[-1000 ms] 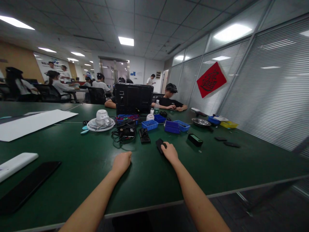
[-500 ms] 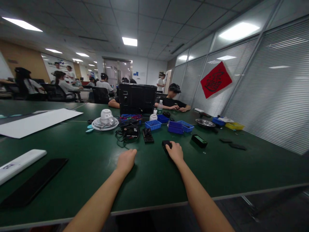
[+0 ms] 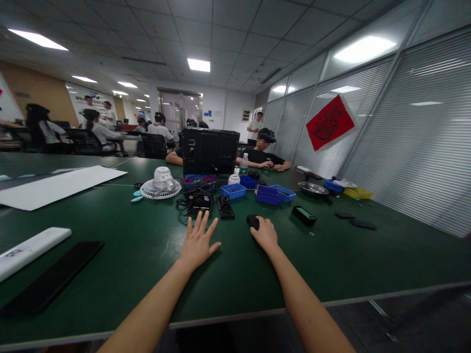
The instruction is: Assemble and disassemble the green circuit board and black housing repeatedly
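My left hand (image 3: 196, 245) is spread with its fingers apart, over the green table (image 3: 228, 274). It holds nothing; its fingertips point at a black adapter with tangled cables (image 3: 199, 201). To the right, my right hand (image 3: 265, 233) is closed around a small black box (image 3: 252, 220) resting on the table. Much of that box is hidden by my fingers, so its exact kind does not show. Between the hands and a little farther off lies a black module with a round part on top (image 3: 225, 207). Right of my right hand sits a black case with a greenish top (image 3: 303, 215).
Farther back stand a white fan (image 3: 161, 186), blue trays (image 3: 233, 191), a bottle (image 3: 244, 163) and a large black panel (image 3: 210, 151). A metal bowl (image 3: 312, 188) is at right. White and black strips (image 3: 55, 274) lie left. A person (image 3: 263, 157) sits across the table.
My left hand has gone from a closed fist to spread fingers, in nearly the same place. My right hand stays on the black box, with little visible shift.
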The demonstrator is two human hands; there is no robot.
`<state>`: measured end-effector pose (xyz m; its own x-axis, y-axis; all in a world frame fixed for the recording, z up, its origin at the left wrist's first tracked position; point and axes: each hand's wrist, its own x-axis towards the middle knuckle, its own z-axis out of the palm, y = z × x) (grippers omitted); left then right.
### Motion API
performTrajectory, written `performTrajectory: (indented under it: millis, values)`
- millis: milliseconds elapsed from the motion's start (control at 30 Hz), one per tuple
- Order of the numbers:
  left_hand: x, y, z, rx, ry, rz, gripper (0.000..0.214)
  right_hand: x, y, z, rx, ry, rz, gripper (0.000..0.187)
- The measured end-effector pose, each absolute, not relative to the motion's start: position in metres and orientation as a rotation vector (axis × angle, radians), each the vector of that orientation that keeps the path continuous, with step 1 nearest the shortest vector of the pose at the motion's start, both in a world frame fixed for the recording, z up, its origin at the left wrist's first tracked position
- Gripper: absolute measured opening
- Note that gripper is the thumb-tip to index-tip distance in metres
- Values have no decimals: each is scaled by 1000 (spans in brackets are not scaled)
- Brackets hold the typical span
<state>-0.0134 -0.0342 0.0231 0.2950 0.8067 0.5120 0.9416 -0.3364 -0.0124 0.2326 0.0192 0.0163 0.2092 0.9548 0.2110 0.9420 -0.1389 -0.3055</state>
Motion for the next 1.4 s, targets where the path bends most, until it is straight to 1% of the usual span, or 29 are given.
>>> performTrajectory:
  millis: [167,300,467,633,767,867,1033,1100,1167,1300,1400]
  values:
    - [-20,-25,13,-2247,-1758,-621,62,232,21,17,-2109,-1734,83,50]
    - [-30,-13,1,-2174,-1979,-633,51,240,29,15,-2048,-1572,263,49]
    - [-36,-7,-4,-2261,-2024,-608,39,260,42,8,-1949,-1380,450,42]
    - [-37,-8,-1,-2272,-2027,-621,36,272,47,4,-1981,-1320,469,38]
    - [-37,-9,2,-2288,-2066,-608,36,278,47,6,-2027,-1278,451,39]
    - [-37,-9,3,-2296,-2077,-598,36,282,45,9,-2039,-1257,448,44]
    - [-37,-8,2,-2310,-2072,-603,35,276,36,19,-2156,-1344,405,69]
    - [-37,-8,2,-2312,-2071,-608,34,270,32,23,-2227,-1420,376,72]
    - [-37,-9,2,-2312,-2068,-611,34,266,28,26,-2293,-1464,336,69]
    - [-37,-9,4,-2312,-2075,-603,34,262,25,31,-2362,-1489,308,53]
    - [-37,-9,3,-2310,-2071,-609,33,261,24,33,-2369,-1495,302,45]
